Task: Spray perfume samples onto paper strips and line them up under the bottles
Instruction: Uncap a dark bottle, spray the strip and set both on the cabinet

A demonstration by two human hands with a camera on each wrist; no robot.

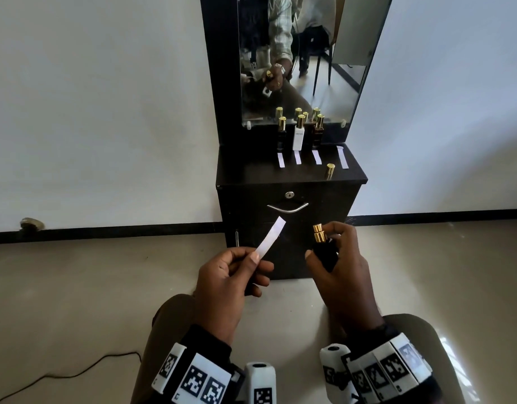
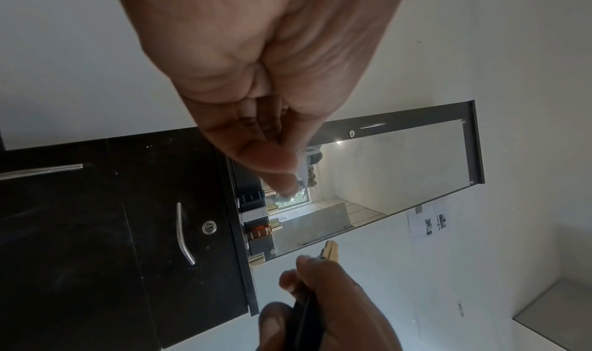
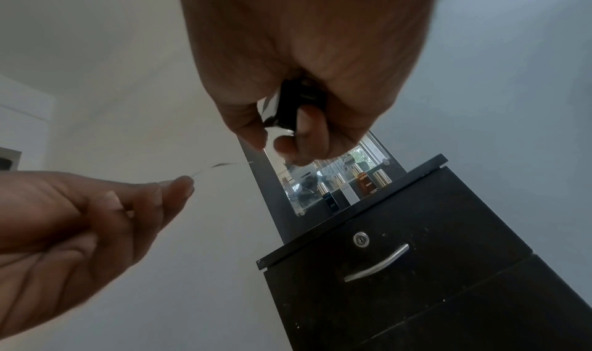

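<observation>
1. Paper strip, white and slightly curved, is pinched at its near end between thumb and forefinger of the left hand; its far end points up and right toward the bottle.
2. Right hand is wrapped around a dark perfume bottle; its gold sprayer is uncapped and sits just right of the strip's far end, apart from it.
3. Both hands hover near the drawer front, its handle behind them.
4. On the black table, three capped bottles stand by the mirror.
5. Four strips lie in a row, three below the bottles; the rightmost has none.
6. A loose gold cap stands near the table's front right.
</observation>
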